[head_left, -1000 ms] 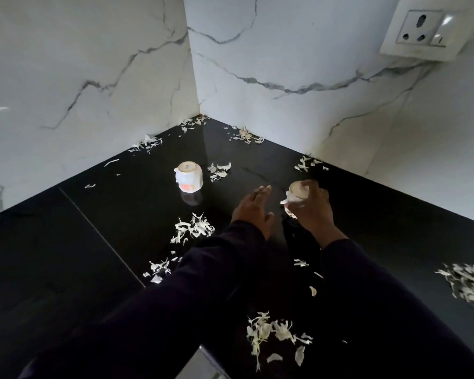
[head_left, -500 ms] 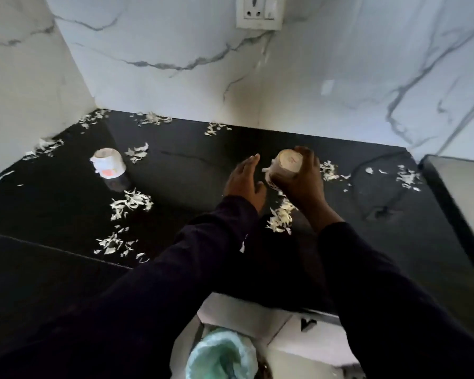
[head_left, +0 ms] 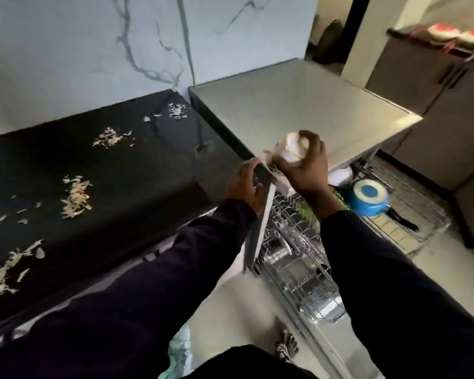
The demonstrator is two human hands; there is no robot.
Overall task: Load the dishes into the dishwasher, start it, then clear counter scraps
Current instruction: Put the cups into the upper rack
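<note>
Loading continues: our right hand [head_left: 303, 166] grips a cup [head_left: 293, 147], left hand [head_left: 244, 184] flat; scraps [head_left: 75, 196] still litter the counter [head_left: 39, 165].

Home kitchen: black counter [head_left: 99, 187], marble backsplash [head_left: 93, 50], open dishwasher racks [head_left: 293, 258].

- Countertop [head_left: 99, 184]: glossy black, strewn with pale cream vegetable scraps [head_left: 75, 196].
- Wall [head_left: 93, 50]: white marble with grey veining.
- Dishwasher top [head_left: 298, 105]: plain light grey.
- Cup [head_left: 293, 149]: cream-white, held in the right hand [head_left: 303, 166].
- Pan [head_left: 368, 198]: blue, with a white ring and a black handle.
- Sleeves [head_left: 394, 283]: dark navy.
- Racks [head_left: 298, 258]: silver wire.
</note>
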